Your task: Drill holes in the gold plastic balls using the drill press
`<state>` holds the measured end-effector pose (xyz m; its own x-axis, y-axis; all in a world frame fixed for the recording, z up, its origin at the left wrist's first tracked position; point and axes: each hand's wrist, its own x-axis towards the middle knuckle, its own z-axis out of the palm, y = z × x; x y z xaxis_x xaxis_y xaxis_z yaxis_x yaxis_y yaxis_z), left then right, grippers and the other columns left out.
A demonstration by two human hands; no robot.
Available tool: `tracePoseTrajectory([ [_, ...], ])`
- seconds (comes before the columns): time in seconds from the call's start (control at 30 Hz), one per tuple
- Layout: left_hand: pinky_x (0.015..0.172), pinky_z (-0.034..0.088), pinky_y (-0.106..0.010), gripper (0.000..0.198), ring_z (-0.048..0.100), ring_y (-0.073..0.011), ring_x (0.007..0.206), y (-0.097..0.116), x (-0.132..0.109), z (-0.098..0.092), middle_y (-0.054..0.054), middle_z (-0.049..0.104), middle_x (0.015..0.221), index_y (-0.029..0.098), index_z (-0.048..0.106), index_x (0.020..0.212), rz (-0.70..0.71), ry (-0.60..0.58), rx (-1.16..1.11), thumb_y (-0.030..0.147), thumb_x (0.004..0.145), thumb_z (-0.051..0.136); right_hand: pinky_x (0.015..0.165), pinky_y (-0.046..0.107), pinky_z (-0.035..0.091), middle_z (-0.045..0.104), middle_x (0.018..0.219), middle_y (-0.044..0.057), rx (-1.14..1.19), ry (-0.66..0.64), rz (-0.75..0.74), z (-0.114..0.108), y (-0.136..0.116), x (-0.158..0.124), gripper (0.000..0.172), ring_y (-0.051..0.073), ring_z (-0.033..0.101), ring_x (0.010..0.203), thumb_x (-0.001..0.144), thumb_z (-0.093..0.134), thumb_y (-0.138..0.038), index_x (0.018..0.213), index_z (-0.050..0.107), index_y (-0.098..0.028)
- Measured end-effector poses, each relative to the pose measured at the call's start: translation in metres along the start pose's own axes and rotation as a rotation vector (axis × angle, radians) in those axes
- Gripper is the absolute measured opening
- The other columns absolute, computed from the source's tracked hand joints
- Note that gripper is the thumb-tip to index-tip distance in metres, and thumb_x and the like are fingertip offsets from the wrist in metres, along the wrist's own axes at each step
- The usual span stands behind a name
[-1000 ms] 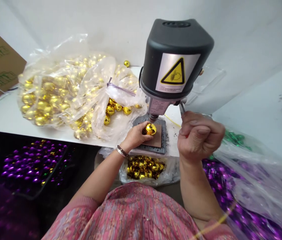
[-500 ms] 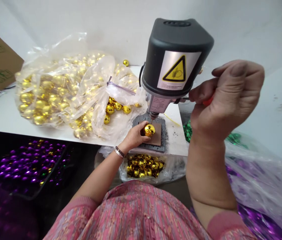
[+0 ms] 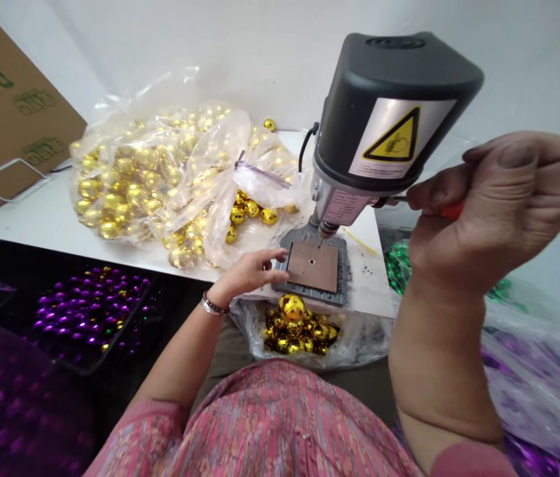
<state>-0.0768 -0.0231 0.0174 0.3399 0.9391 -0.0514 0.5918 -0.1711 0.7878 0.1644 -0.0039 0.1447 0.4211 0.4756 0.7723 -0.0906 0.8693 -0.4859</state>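
On my feed the right hand is fisted tight round the red-handled feed lever of the black-hooded bench drill press. The lever's long axis runs almost level, from the side of the press head out to the right and into the fist. I see only a sliver of red between the fingers.

The thin drill bit stands upright, its tip pointing down at the small hole in the brown square pad on the grey base plate. The left hand is open with fingers spread, holding nothing, its fingertips just beside the pad's left edge.

One shiny gold ball shows on top of a small clear bag of gold balls below the table edge, right in front of the base plate.

The press stands on a white tabletop against a white wall. To its left I see a large clear plastic bag of gold balls and, beyond that, a brown cardboard box with green print. Under the table on the left is a dark tray of purple balls. Plastic bags of green and purple balls lie on the right.
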Motion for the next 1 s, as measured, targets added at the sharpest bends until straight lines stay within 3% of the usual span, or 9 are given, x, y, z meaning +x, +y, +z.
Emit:
tracePoseTrajectory([
  [0.1,0.093,0.054,-0.029,0.039,0.070,-0.0202,0.101,-0.007,0.037,-0.010,-0.011,0.074,0.125,0.016,0.070,0.128,-0.130,0.309,0.047,0.028,0.092,0.060,0.041,0.015,0.039,0.054,0.065,-0.008,-0.009,-0.016,-0.020,0.000,-0.001,-0.002,0.015,-0.001,0.051,0.048,0.089,0.067,-0.032,0.082,0.068,-0.019],
  [0.17,0.097,0.051,-0.031,0.037,0.069,-0.0231,0.109,-0.011,0.066,-0.014,-0.014,0.074,0.125,0.014,0.070,0.125,-0.210,0.447,0.135,0.020,0.092,0.054,0.045,0.014,0.041,0.053,0.066,-0.008,-0.057,-0.032,-0.015,-0.001,-0.002,-0.004,0.014,-0.002,0.051,0.051,0.092,0.064,-0.032,0.085,0.068,-0.021],
  [0.33,0.093,0.051,-0.038,0.034,0.070,-0.0331,0.111,-0.016,0.113,-0.015,-0.020,0.076,0.114,0.013,0.072,0.114,-0.431,0.447,0.271,0.033,0.093,0.055,0.048,0.017,0.040,0.050,0.065,-0.006,-0.159,-0.026,-0.031,-0.003,-0.004,-0.007,0.015,0.000,0.049,0.053,0.094,0.062,-0.034,0.086,0.068,-0.023],
  [0.53,0.090,0.051,-0.040,0.050,0.069,-0.0354,0.111,-0.019,0.122,-0.001,-0.021,0.074,0.116,0.013,0.063,0.124,-0.492,0.442,0.234,0.039,0.082,0.071,0.050,0.022,0.040,0.051,0.067,-0.004,-0.174,-0.003,-0.025,-0.004,-0.003,-0.010,0.016,0.003,0.049,0.054,0.093,0.062,-0.036,0.086,0.069,-0.023],
  [0.7,0.081,0.051,-0.030,0.055,0.069,-0.0222,0.091,-0.016,0.096,-0.004,-0.010,0.073,0.101,0.014,0.059,0.121,-0.391,0.596,-0.127,0.028,0.072,0.080,0.049,0.021,0.041,0.048,0.064,-0.005,-0.148,-0.009,-0.029,-0.005,-0.003,-0.012,0.015,0.003,0.049,0.053,0.092,0.063,-0.037,0.087,0.069,-0.025],
  [0.77,0.070,0.050,-0.025,0.059,0.065,-0.0146,0.075,-0.013,0.076,-0.007,-0.003,0.070,0.092,0.017,0.056,0.126,-0.289,0.536,-0.434,0.030,0.074,0.079,0.050,0.019,0.041,0.050,0.065,-0.007,-0.136,-0.009,-0.017,-0.004,-0.004,-0.011,0.013,0.001,0.050,0.053,0.092,0.063,-0.036,0.087,0.069,-0.026],
  [0.83,0.061,0.047,-0.022,0.056,0.061,-0.0099,0.062,-0.010,0.055,-0.006,0.000,0.068,0.086,0.020,0.055,0.126,-0.229,0.347,-0.777,0.034,0.076,0.077,0.050,0.017,0.041,0.054,0.068,-0.008,-0.131,-0.020,-0.008,-0.002,-0.006,-0.006,0.012,-0.001,0.050,0.054,0.093,0.061,-0.032,0.087,0.069,-0.026],
  [0.9,0.058,0.048,-0.021,0.051,0.063,-0.0094,0.060,-0.008,0.039,-0.002,0.000,0.069,0.085,0.022,0.056,0.119,-0.228,0.160,-1.042,0.038,0.075,0.078,0.049,0.015,0.038,0.057,0.071,-0.011,-0.139,-0.035,-0.005,0.000,-0.005,0.003,0.013,-0.004,0.051,0.053,0.093,0.058,-0.029,0.085,0.068,-0.023],
  [1.0,0.060,0.052,-0.022,0.054,0.070,-0.0133,0.069,-0.007,0.024,0.009,-0.001,0.072,0.089,0.021,0.057,0.114,-0.254,0.002,-1.244,0.039,0.070,0.083,0.047,0.015,0.032,0.053,0.063,-0.012,-0.133,-0.056,0.000,0.004,0.003,0.023,0.016,-0.005,0.050,0.049,0.092,0.055,-0.025,0.081,0.062,-0.016],
])
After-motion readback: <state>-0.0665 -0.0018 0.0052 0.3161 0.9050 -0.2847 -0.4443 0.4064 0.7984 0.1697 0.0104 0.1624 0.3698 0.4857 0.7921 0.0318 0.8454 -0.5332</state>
